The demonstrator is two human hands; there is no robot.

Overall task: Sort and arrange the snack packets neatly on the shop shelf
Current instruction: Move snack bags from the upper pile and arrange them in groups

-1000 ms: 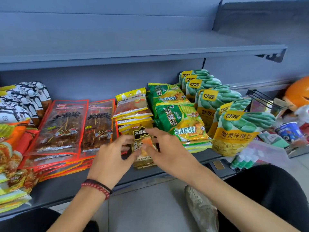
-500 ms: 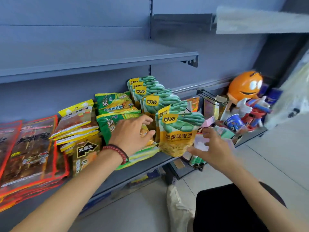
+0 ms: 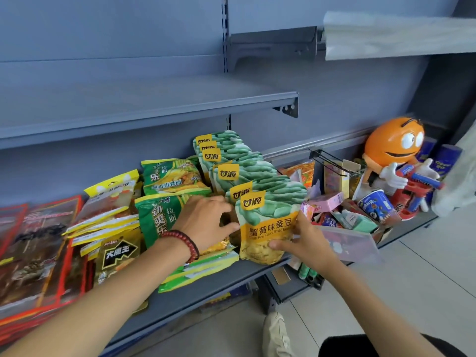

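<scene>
On the grey shop shelf a row of green-and-yellow broad bean packets leans back toward the wall. My right hand grips the front broad bean packet at its lower right corner, thumb on its face. Flat on the green noodle packets lies my left hand, wearing a red bead bracelet; its fingertips touch that front packet's left edge. To the left lie yellow packets, a dark gold packet and red skewer packets.
An empty grey shelf hangs above. To the right a lower ledge holds mixed small snacks, a blue cup, wire hooks and an orange mascot figure. Tiled floor and my shoe are below.
The view swung right. Both hands left the dark gold packet; my left moved onto the green noodle packets, and my right came in from the right and took the front broad bean packet.
</scene>
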